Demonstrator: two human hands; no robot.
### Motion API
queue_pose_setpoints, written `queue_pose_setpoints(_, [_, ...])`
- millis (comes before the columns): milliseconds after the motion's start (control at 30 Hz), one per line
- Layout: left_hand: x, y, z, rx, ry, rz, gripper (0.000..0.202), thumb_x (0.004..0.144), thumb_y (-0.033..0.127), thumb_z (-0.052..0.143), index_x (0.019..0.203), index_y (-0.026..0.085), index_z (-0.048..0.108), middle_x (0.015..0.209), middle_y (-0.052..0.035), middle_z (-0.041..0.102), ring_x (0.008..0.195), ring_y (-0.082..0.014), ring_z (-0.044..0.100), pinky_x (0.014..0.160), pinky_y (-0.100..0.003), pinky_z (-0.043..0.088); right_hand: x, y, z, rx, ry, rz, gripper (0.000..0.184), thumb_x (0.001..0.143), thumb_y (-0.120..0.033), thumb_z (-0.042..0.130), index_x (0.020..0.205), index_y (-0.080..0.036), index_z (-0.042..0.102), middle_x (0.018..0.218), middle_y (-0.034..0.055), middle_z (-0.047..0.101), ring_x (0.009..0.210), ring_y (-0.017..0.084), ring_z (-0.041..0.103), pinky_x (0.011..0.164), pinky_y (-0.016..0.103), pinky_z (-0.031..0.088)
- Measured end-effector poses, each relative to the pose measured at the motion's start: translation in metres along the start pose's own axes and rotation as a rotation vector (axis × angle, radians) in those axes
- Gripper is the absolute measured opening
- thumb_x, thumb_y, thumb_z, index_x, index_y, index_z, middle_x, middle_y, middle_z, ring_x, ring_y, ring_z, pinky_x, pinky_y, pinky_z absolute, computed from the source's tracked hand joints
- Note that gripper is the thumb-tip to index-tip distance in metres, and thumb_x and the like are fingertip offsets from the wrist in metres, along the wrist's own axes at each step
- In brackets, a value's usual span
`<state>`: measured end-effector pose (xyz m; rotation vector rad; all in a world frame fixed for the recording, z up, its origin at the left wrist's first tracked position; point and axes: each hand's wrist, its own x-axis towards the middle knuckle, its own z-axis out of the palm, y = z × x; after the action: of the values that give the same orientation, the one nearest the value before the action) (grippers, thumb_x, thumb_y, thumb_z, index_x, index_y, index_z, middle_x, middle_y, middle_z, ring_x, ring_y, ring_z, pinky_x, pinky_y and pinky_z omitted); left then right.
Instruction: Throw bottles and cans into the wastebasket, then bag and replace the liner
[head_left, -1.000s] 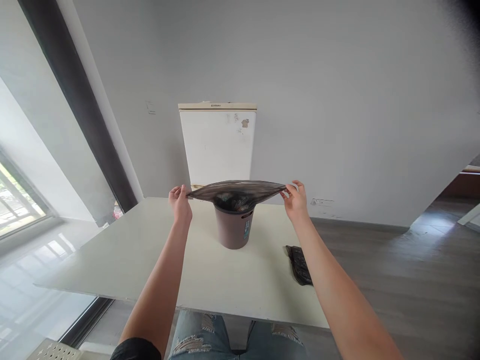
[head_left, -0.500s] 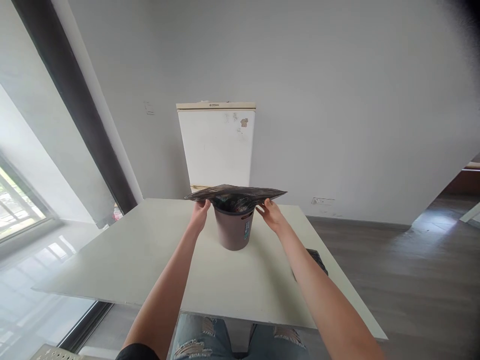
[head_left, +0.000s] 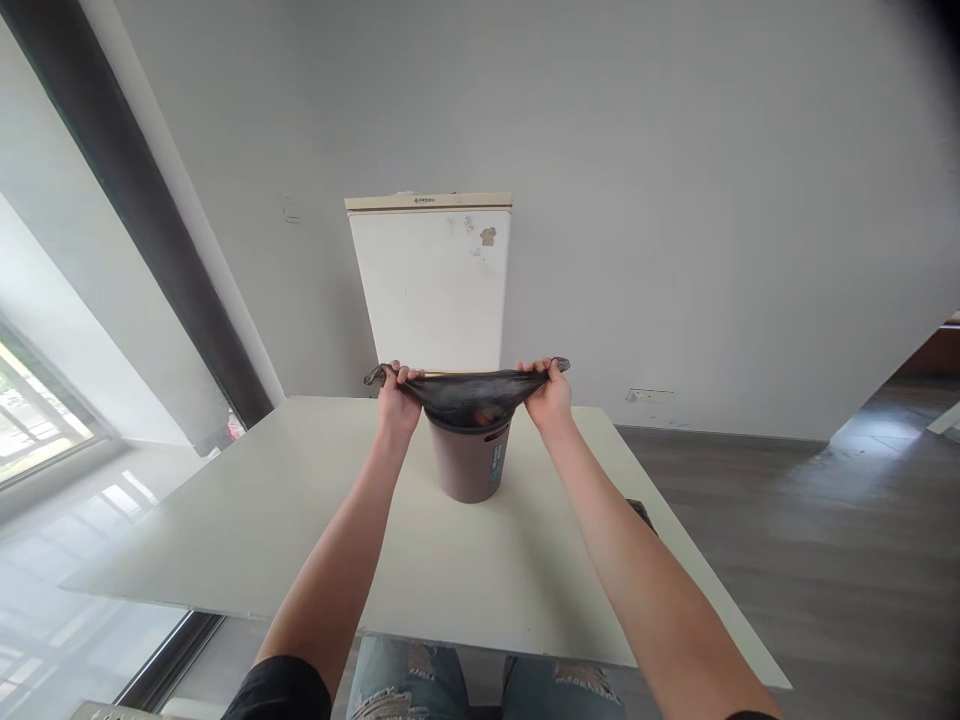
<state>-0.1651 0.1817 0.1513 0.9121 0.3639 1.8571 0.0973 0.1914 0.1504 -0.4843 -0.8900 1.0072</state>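
Note:
A small brown plastic bin (head_left: 470, 463) with a blue label stands on the white table (head_left: 300, 520), towards its far side. A dark, thin bin bag (head_left: 469, 392) sits in the bin, its mouth stretched flat above the rim. My left hand (head_left: 397, 399) is closed on the left part of the bag's edge. My right hand (head_left: 548, 392) is closed on the right part. Both hands are just above and beside the bin's rim, and the bag's corners stick out past my fingers.
A white fridge (head_left: 429, 284) stands against the grey wall behind the table. A dark flat object (head_left: 642, 514) lies on the table's right side, mostly hidden by my right forearm. A window and dark pillar are at the left; grey wood floor lies to the right.
My hands let go of the bag's outer corners, dropped beside the bin, then rose and gripped the bag's edge closer to the bin. The bag's mouth is now narrower.

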Motion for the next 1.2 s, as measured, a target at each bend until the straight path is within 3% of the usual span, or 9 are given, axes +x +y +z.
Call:
queue_pose_setpoints(100, [-0.001,0.003,0.006,0.043,-0.060,-0.086,0.034,0.099,0.050,0.067,0.082,0.023,0.056,0.058,0.0078,0.031,0.045,-0.0086,0.036,0.053,-0.024,0.048,0.001,-0.006,0.000,0.041,-0.056,0.084,0.052,0.084,-0.067,0.070,0.072,-0.028,0.038,0.055,-0.0094,0.024,0.046,0.013,0.027,0.057,0.033,0.049])
queue_pose_setpoints(200, [-0.003,0.006,0.022,0.139,-0.200,-0.248,0.026,0.098,0.044,0.064,0.090,0.019,0.065,0.065,0.0043,0.039,0.048,-0.0085,0.037,0.046,-0.024,0.039,0.005,-0.015,0.011,-0.005,-0.228,0.232,0.032,0.083,-0.052,0.069,0.078,-0.028,0.049,0.056,-0.0098,0.023,0.046,0.011,0.015,0.044,0.029,0.030])
queue_pose_setpoints(300, [-0.004,0.006,0.039,0.258,-0.308,-0.321,0.026,0.096,0.039,0.059,0.096,0.016,0.071,0.072,-0.0006,0.049,0.056,-0.0111,0.045,0.047,-0.025,0.037,0.008,-0.023,0.030,-0.071,-0.369,0.293,0.020,0.073,-0.036,0.067,0.087,-0.024,0.061,0.061,-0.0061,0.041,0.049,0.011,0.028,0.047,0.028,0.029])
queue_pose_setpoints(400, [-0.002,0.004,0.047,0.487,-0.364,-0.218,0.025,0.095,0.038,0.061,0.095,0.017,0.075,0.067,0.0004,0.050,0.057,-0.0124,0.045,0.050,-0.026,0.036,0.009,-0.021,0.047,-0.236,-0.497,0.266,0.021,0.070,-0.027,0.064,0.090,-0.022,0.066,0.067,-0.0023,0.056,0.056,0.012,0.042,0.053,0.028,0.033])
queue_pose_setpoints(600, [-0.002,-0.004,0.044,0.696,-0.374,-0.030,0.018,0.084,0.021,0.071,0.100,0.020,0.078,0.063,0.0013,0.062,0.056,-0.0134,0.054,0.054,-0.027,0.041,0.008,0.001,0.056,-0.429,-0.503,0.226,0.025,0.082,-0.044,0.069,0.092,-0.025,0.057,0.069,-0.0045,0.063,0.059,0.014,0.052,0.056,0.028,0.039])
queue_pose_setpoints(800, [-0.002,-0.006,0.044,0.617,-0.359,-0.073,0.011,0.073,0.016,0.080,0.083,0.018,0.081,0.124,-0.0126,0.072,0.059,-0.0122,0.066,0.050,-0.028,0.047,0.004,0.010,0.050,-0.481,-0.600,0.224,0.033,0.084,-0.042,0.070,0.096,-0.030,0.042,0.074,-0.0082,0.065,0.071,0.018,0.063,0.064,0.030,0.048])
queue_pose_setpoints(900, [-0.002,-0.007,0.047,0.681,-0.479,-0.142,0.010,0.075,0.019,0.079,0.084,0.019,0.082,0.090,-0.0077,0.077,0.056,-0.0144,0.065,0.051,-0.028,0.050,0.001,0.009,0.054,-0.495,-0.731,0.164,0.028,0.083,-0.028,0.067,0.095,-0.030,0.041,0.079,-0.0068,0.065,0.073,0.018,0.065,0.070,0.033,0.050])
queue_pose_setpoints(1000, [-0.001,-0.007,0.050,0.732,-0.421,-0.090,0.009,0.080,0.024,0.075,0.083,0.018,0.082,0.059,-0.0008,0.067,0.054,-0.0161,0.064,0.055,-0.029,0.053,-0.002,0.008,0.058,-0.497,-0.736,0.101,0.024,0.084,-0.026,0.063,0.092,-0.029,0.041,0.084,-0.0055,0.066,0.076,0.017,0.065,0.076,0.034,0.050])
queue_pose_setpoints(1200, [-0.004,-0.008,0.052,0.772,-0.256,-0.010,0.011,0.081,0.021,0.072,0.083,0.019,0.082,0.058,-0.0007,0.068,0.052,-0.0149,0.061,0.053,-0.027,0.050,-0.012,0.001,0.053,-0.756,-0.515,0.021,0.032,0.079,-0.028,0.069,0.094,-0.030,0.042,0.066,-0.0105,0.058,0.065,0.016,0.053,0.068,0.029,0.040])
